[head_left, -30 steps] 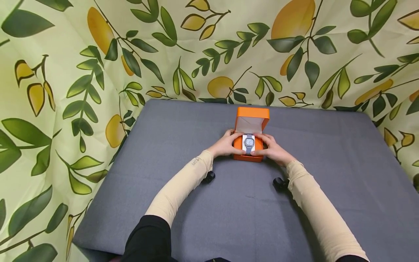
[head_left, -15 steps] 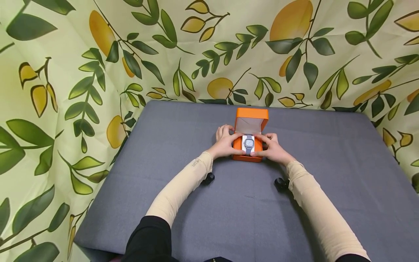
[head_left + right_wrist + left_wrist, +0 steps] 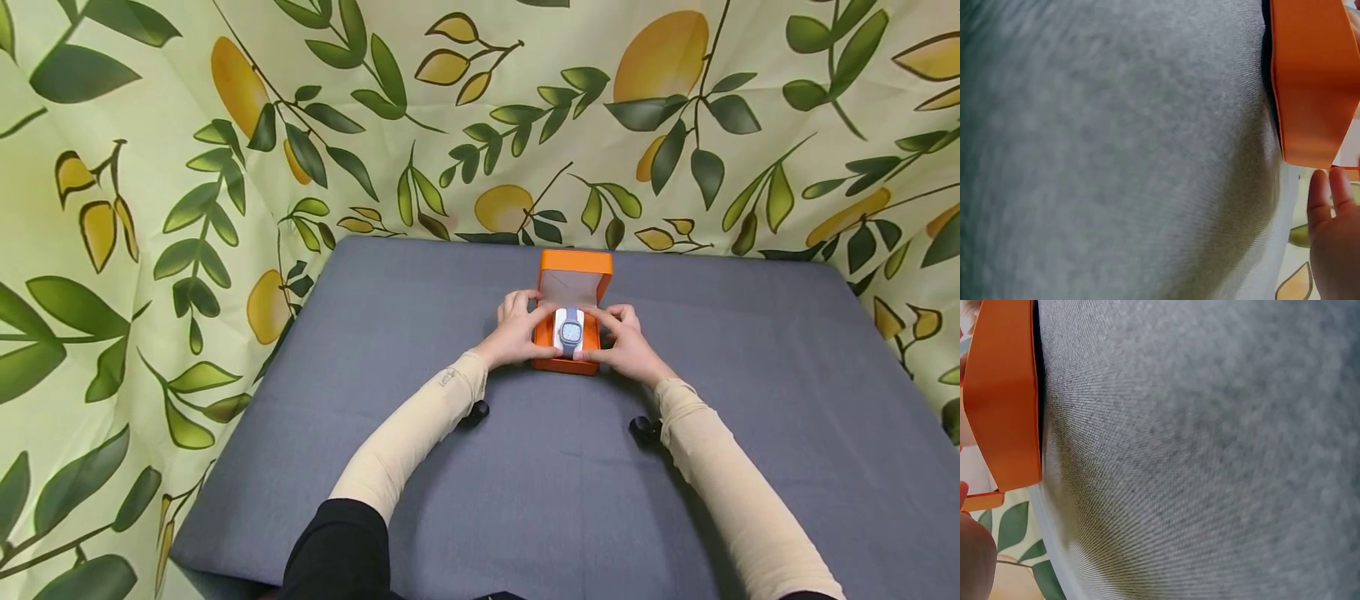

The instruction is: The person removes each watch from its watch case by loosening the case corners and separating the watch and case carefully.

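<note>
An orange box (image 3: pixel 576 262) stands on the grey surface in the head view with its lid raised at the back. Inside it sits a square-faced watch (image 3: pixel 571 332) with a blue-grey strap, wrapped round a white cushion (image 3: pixel 558 327). From the left, my left hand (image 3: pixel 516 335) pinches the cushion's edge between thumb and forefinger. My right hand (image 3: pixel 628 347) pinches the opposite side in the same way. Both wrist views catch mainly the box's orange side wall (image 3: pixel 1004 394); part of the right hand (image 3: pixel 1338 240) shows beside it. The fingertips' exact contact is small.
The box rests on a grey cloth-covered table (image 3: pixel 420 283). Behind and left of it hangs a curtain (image 3: pixel 450 108) printed with leaves and yellow fruit. Black wrist-camera parts (image 3: pixel 474 414) hang below both wrists.
Left-hand outer fingers have lifted and bent beside the box. The watch face sits slightly lower within the cushion's outline, as if tilted. The whole scene has shifted a little downward.
</note>
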Available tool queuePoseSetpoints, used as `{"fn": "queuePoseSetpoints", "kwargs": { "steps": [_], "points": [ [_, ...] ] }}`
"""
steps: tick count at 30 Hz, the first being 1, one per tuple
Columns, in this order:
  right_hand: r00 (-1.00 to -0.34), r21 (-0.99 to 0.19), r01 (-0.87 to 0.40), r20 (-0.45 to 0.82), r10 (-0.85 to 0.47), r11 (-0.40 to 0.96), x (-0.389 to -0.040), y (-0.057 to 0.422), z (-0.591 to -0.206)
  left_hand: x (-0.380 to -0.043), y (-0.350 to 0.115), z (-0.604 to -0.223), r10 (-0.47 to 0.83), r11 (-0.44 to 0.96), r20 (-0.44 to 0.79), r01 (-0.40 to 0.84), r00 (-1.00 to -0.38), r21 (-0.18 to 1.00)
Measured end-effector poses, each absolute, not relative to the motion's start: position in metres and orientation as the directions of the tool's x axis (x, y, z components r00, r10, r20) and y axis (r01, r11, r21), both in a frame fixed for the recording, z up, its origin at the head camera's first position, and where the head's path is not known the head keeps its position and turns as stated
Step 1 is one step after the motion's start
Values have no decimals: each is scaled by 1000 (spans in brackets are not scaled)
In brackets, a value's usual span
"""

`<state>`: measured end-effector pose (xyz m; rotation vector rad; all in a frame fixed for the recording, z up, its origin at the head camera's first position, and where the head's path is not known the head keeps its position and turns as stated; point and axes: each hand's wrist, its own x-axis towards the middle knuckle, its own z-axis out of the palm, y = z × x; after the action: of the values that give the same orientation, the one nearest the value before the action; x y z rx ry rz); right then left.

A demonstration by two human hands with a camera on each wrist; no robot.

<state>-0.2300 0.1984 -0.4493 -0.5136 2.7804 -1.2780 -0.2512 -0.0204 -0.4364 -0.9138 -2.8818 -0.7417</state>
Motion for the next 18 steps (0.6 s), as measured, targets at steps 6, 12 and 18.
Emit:
{"fn": "queuePoseSetpoints", "kwargs": {
  "steps": [6,12,18],
  "points": [
    [-931,-721,-354,211,-298,596,-225,198,-450,-249,-20,-437,556,684,196,579,-807,443],
    [-918,-687,-397,276,-286,609,-223,197,-444,-247,-19,-431,553,650,214,577,-806,495],
    [-908,-681,-418,286,-307,601,-218,199,-434,-243,-20,-421,542,594,175,522,-822,612]
  ]
}}
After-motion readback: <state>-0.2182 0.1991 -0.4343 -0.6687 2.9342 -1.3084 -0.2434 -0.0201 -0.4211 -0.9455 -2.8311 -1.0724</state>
